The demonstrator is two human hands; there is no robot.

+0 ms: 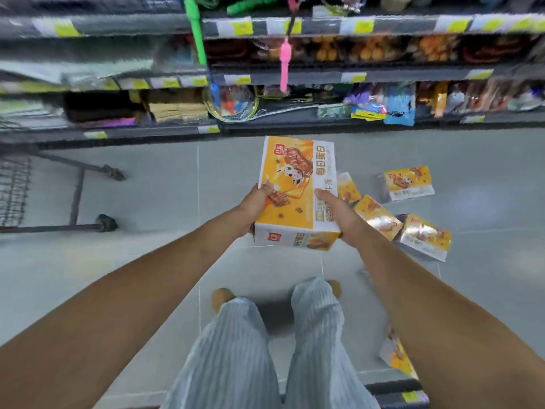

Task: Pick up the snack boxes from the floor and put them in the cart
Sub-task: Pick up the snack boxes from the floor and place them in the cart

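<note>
Grey-tiled shop aisle: left hand (257, 206) and right hand (339, 215) clasp an orange-and-white cardboard snack box (295, 184) between them, thumbs on top. Dark wire cart (14, 190) stands well left of the left hand. On the swing across, the side-held box could slip.

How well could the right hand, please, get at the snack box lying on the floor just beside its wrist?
Probably not yet: the right hand and left hand both grip the held box. Nothing lies between it and the floor box, so once freed it likely could.
</note>
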